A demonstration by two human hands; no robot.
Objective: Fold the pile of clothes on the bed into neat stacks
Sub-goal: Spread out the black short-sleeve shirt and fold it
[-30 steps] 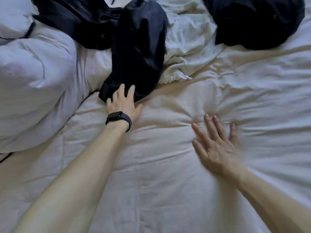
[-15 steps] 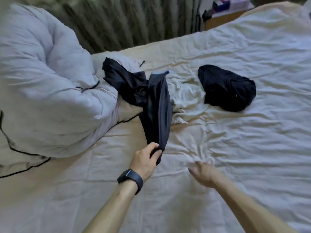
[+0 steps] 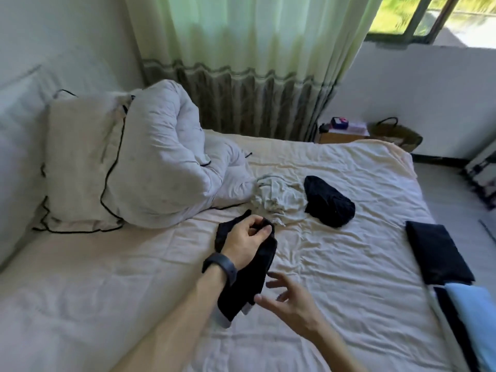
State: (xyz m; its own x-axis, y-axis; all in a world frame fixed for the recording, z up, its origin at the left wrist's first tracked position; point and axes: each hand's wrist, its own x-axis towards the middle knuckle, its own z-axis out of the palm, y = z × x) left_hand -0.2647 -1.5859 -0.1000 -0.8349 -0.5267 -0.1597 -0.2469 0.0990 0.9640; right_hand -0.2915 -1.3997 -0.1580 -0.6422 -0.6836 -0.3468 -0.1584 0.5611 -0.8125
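Note:
My left hand (image 3: 245,244), with a black band on its wrist, grips a black garment (image 3: 251,277) lifted off the bed; the cloth hangs down beside my forearm, with pale trim at its lower end. Just below it my right hand (image 3: 288,304) hovers with fingers spread, close to the hanging cloth and holding nothing. Farther back on the cream sheet (image 3: 335,264) lie a crumpled pale garment (image 3: 279,196) and a bunched black garment (image 3: 328,201). At the right edge sit a folded black piece (image 3: 437,252) and a folded light-blue piece (image 3: 475,315).
A rumpled white duvet (image 3: 171,162) and a pillow (image 3: 77,162) with black piping fill the bed's left side. Curtains (image 3: 241,63) hang behind the bed. A small wooden stand (image 3: 341,132) and a woven bag (image 3: 394,135) stand beyond the far corner.
My left hand took hold of the black garment and pulled it off the pile toward me. My right hand left the sheet and rose beside it. The view lifted and widened.

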